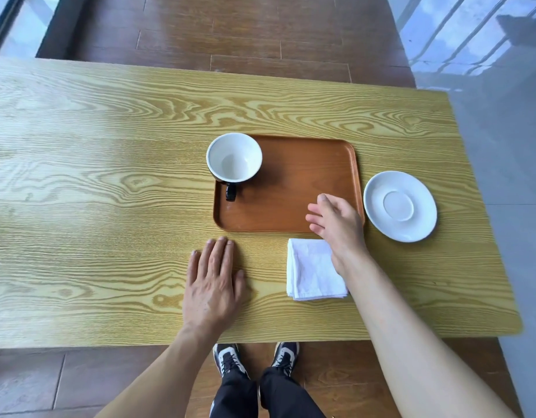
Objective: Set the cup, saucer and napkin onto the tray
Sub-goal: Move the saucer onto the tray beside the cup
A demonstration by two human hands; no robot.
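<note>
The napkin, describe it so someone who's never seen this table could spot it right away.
Start at the brown tray in the middle of the wooden table. Just off its near edge, under the right forearm, lies the napkin. It is the only soft, folded white square; the other white things are round crockery.

No legible text, label, brand, number or sign was found on any surface examined. The cup (234, 158), beyond the left hand (214, 285), bore no marking on its white interior or dark handle. The saucer (400, 206), just right of the right hand (336, 224), was plain white. The napkin (313, 271) under the right wrist and the tray (291, 182) ahead of both hands carried no print.
</note>
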